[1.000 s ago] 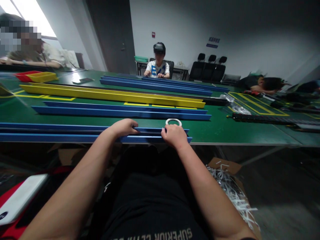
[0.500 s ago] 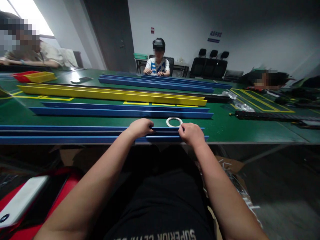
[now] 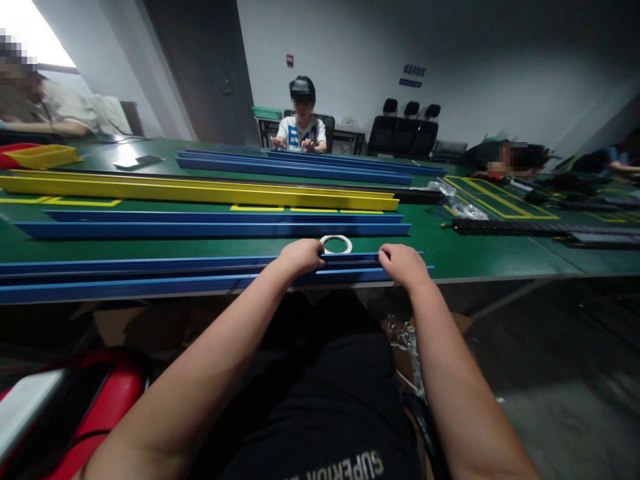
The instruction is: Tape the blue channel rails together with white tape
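A long blue channel bar (image 3: 350, 275) lies along the near edge of the table, its open side facing up. My left hand (image 3: 301, 256) is closed on it, with the fingers curled over its walls. Farther right, near the bar's right end, my right hand (image 3: 404, 263) is closed on the same bar, thumb and forefinger at the far wall. The undersides of both hands are hidden. Just behind the bar, between my hands, a white roll of tape (image 3: 349, 244) lies flat on the table.
Behind lie another blue channel (image 3: 220, 230), a yellow channel (image 3: 200, 190) and more blue bars (image 3: 300, 170). Black strips (image 3: 500, 229) and clear plastic wrap (image 3: 467, 208) are to the right. A co-worker (image 3: 303, 130) sits across the green table (image 3: 525, 257); others sit left and right.
Both hands have moved right, and the near blue channel has slid right with them past the tape roll. My view has turned slightly right.
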{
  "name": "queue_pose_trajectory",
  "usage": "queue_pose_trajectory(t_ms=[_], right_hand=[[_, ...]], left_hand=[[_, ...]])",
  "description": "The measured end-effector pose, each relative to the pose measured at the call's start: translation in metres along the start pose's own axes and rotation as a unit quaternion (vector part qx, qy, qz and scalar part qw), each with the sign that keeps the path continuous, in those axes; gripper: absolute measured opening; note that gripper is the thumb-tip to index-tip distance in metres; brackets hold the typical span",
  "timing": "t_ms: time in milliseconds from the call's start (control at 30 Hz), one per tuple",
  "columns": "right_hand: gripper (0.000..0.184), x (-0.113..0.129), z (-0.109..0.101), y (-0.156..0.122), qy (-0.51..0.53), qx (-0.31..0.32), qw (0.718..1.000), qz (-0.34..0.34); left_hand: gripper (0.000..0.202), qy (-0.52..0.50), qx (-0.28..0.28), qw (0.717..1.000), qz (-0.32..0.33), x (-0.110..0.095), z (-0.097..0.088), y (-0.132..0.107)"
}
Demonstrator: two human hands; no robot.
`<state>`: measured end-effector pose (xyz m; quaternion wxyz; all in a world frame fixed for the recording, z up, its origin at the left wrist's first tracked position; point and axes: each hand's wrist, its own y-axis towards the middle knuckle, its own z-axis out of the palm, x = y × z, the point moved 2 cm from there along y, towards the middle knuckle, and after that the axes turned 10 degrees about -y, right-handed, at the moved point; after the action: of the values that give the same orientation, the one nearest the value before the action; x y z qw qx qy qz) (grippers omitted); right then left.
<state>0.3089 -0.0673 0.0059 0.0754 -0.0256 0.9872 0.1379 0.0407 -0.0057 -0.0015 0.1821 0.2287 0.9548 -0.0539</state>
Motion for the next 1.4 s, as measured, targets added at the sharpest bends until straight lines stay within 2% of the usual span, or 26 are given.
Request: queue_pose_trajectory(t_ms=[133, 267, 400, 500, 600, 800, 1000, 1267, 1400], right_hand=[[0.033, 0.016, -0.002, -0.001, -0.002, 0.004, 1.000, -0.003], [0.035, 0.052, -0.009, 0.000, -0.010, 0.024, 0.999, -0.021], [0.037, 0.092, -0.017, 0.004, -0.006, 0.038, 0.997, -0.071], [0.040, 0.106, -0.020, 0.007, -0.003, 0.059, 0.993, -0.102], [0.042, 0.107, -0.019, 0.007, -0.004, 0.062, 0.992, -0.110], [0.040, 0.108, -0.017, 0.000, -0.015, 0.010, 0.995, -0.103], [0.039, 0.109, -0.017, -0.003, -0.026, -0.002, 0.995, -0.096], [0.035, 0.110, -0.015, 0.001, -0.030, -0.007, 0.996, -0.088], [0.034, 0.110, -0.013, 0.002, -0.035, -0.010, 0.996, -0.086]], left_hand=[[0.035, 0.010, 0.020, 1.000, -0.016, 0.024, -0.009, -0.012], [0.036, 0.029, 0.004, 0.998, -0.050, 0.044, -0.018, -0.027], [0.037, 0.037, 0.001, 0.997, -0.068, 0.060, -0.026, -0.039], [0.039, 0.041, 0.011, 0.997, -0.072, 0.068, -0.029, -0.045], [0.040, 0.044, -0.002, 0.997, -0.069, 0.071, -0.030, -0.048], [0.043, 0.047, -0.033, 0.996, -0.072, 0.069, -0.029, -0.053], [0.039, 0.038, -0.048, 0.996, -0.060, 0.067, -0.029, -0.055], [0.027, -0.005, -0.026, 0.999, -0.018, 0.069, -0.031, -0.050], [0.026, -0.008, -0.029, 0.999, -0.019, 0.071, -0.031, -0.050]])
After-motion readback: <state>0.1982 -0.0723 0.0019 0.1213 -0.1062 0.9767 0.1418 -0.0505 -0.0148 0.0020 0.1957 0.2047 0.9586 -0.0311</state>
